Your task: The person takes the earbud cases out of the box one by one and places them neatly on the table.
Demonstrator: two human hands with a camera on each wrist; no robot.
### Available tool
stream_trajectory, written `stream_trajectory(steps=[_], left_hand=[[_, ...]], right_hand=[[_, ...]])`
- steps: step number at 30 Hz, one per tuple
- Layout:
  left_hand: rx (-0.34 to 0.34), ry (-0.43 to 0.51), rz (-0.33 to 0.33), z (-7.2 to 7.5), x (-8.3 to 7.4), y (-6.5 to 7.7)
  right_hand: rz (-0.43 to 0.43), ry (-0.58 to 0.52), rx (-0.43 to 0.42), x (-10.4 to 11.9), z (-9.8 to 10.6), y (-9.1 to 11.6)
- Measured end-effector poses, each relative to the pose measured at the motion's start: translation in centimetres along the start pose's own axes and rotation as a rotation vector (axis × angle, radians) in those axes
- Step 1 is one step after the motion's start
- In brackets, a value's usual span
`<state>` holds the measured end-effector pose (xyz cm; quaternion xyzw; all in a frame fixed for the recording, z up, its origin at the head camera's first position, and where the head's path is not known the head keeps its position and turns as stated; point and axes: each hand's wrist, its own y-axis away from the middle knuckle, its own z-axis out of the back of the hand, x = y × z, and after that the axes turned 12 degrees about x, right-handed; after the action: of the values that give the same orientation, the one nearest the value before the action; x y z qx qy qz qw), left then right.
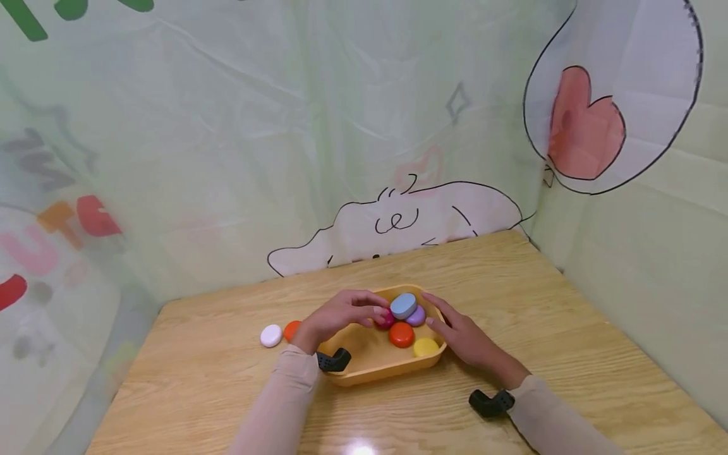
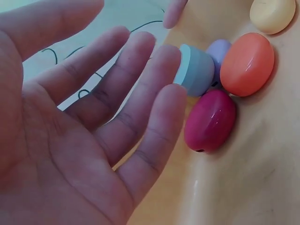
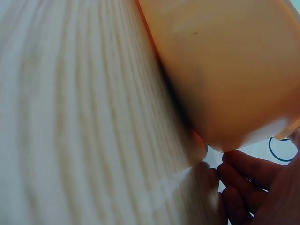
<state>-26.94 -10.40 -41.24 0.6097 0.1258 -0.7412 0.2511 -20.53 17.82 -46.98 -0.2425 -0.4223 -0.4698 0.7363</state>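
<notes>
A shallow orange-yellow tray (image 1: 364, 373) sits on the table. Inside it lie glossy rounded pieces: magenta (image 2: 211, 120), red-orange (image 1: 401, 335), purple (image 1: 416, 315) and yellow (image 1: 425, 347), with a light-blue flat-faced one (image 1: 404, 306) leaning on top of the others. Over the tray's left part my left hand (image 1: 349, 313) spreads its loosely bent fingers, the tips close to the magenta piece, nothing in its palm. At the tray's right end, my right hand (image 1: 469, 338) holds the rim and wall, thumb over the edge and fingers (image 3: 251, 168) against the outside.
Left of the tray, a white round piece (image 1: 271, 335) and an orange one (image 1: 292, 330) lie on the wooden table (image 1: 216, 379); my left wrist partly covers the orange one. Pale printed curtains (image 1: 239, 126) hang right behind the table and along its sides.
</notes>
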Motion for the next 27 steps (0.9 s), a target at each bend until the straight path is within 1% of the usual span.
stream_trajectory(steps=[3,5,8,12,20,27], left_hand=[[0.016,0.014,0.004,0.0,0.2,-0.5],[0.022,0.020,0.023,-0.1,0.3,-0.7],[0.012,0.028,0.058,-0.1,0.4,-0.9],[0.006,0.028,0.078,0.0,0.8,-1.3],[0.041,-0.007,0.113,0.1,1.2,-2.0],[0.055,-0.071,0.160,-0.1,0.9,-1.9]], right_hand=[[0.003,-0.004,0.000,0.0,0.0,0.0],[0.007,-0.012,0.007,0.0,0.0,0.0],[0.016,-0.005,0.013,0.0,0.0,0.0],[0.007,-0.001,0.008,0.0,0.0,0.0],[-0.002,-0.013,0.012,0.1,0.2,0.1],[0.007,-0.008,0.017,0.1,0.2,0.2]])
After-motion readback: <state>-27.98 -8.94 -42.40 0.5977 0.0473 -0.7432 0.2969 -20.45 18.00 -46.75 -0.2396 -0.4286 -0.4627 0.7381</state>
